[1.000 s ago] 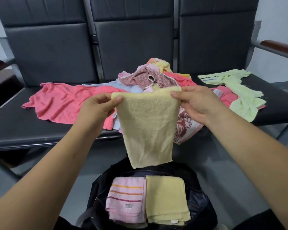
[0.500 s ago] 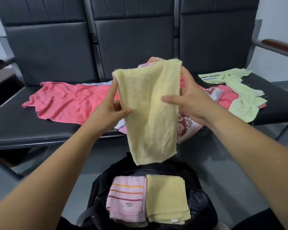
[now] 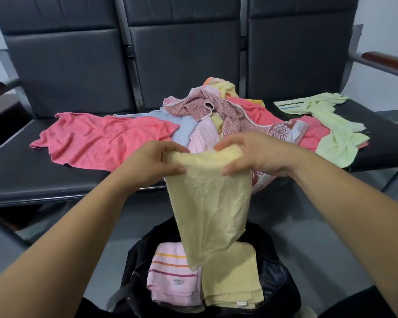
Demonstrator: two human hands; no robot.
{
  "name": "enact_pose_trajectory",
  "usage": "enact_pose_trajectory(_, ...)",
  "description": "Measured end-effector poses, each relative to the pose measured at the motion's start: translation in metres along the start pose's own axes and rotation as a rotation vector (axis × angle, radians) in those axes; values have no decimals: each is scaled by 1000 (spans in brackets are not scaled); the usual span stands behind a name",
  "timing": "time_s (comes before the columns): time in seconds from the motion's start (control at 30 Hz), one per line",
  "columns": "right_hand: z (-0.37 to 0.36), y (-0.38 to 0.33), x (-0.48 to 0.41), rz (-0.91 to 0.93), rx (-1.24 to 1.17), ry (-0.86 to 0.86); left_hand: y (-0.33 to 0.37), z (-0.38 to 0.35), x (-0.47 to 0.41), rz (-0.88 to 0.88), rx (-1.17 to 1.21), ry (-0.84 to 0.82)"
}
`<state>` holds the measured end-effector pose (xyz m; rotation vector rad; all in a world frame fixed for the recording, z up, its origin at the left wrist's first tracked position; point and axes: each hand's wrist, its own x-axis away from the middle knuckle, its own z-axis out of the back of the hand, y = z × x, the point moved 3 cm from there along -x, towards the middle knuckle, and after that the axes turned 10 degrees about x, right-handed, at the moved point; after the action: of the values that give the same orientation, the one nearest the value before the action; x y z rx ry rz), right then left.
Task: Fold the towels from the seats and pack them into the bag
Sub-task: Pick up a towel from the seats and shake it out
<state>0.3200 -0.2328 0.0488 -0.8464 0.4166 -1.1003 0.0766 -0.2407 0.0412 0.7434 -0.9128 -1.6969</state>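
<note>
Since half a second earlier, the yellow towel (image 3: 207, 203) had been brought down from in front of the seat backs to the front edge of the middle seat (image 3: 21, 175). Its top had been doubled over into a rounded fold. The left hand (image 3: 152, 164) and the right hand (image 3: 251, 154) had been drawn closer together along that fold. Each hand was curled over one end of it, with the thumb laid on the near face and the fingers hidden behind the cloth. The towel was pinched at both ends and nothing else was held.

The cloth hung as a narrowed, creased panel. Its lower corner was seen over the open bag (image 3: 280, 278) on the floor, above the seam between the pink striped towel (image 3: 172, 278) and the folded yellow towel (image 3: 230, 278) already packed side by side. Whether the corner touched them could not be told.

A lengthwise fold was judged done and a crosswise fold begun, so one more halving seemed needed before packing. A loose heap (image 3: 207, 106) was left on the middle seat, with a coral towel (image 3: 101, 138) spread toward the left seat and a green towel (image 3: 331, 131) on the right seat. Most of the task was therefore judged still ahead.
</note>
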Motion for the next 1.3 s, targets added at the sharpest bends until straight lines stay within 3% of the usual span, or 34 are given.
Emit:
enact_pose_trajectory(0.07, -1, -2, -2, 8, 450, 41, 3, -4, -1, -46, -102, 15)
enact_pose_trajectory(0.13, 0, -3, -5, 36, 494, 146, 3, -8, -2, -43, -134, 33)
enact_pose_trajectory(0.3, 5, 11, -4, 22, -16, 145, -7, -6, -3, 34, 151, 58)
enact_pose_trajectory(0.53, 1, 14, -5, -193, -602, 168, -14, -7, -7, 209, 559, 219)
enact_pose_trajectory(0.63, -2, 9, -7, -194, -933, 34, -9, -12, -6, 250, 759, 106)
enact_pose_trajectory(0.7, -2, 1, -2, -118, -1073, -102, -8, -12, -5, 235, 720, 14)
enact_pose_trajectory(0.87, 3, 6, -1, -124, -715, -66, -7, 2, -1, 108, 43, 93)
enact_pose_trajectory(0.93, 1, 9, -3, -138, -488, 6, -4, -1, -1, 45, -46, 110)
enact_pose_trajectory(1.0, -1, 9, -4, -127, -352, 73, -4, -4, -2, 31, -21, 121)
enact_pose_trajectory(1.07, -4, 11, -6, -107, -361, 106, -8, -3, -2, 54, 79, 135)
enact_pose_trajectory(1.17, -2, 16, -9, -119, -574, 82, -13, 4, -3, 99, 270, 141)
enact_pose_trajectory(1.3, 0, 9, -2, -84, -843, -83, -12, -2, -2, 184, 529, 117)
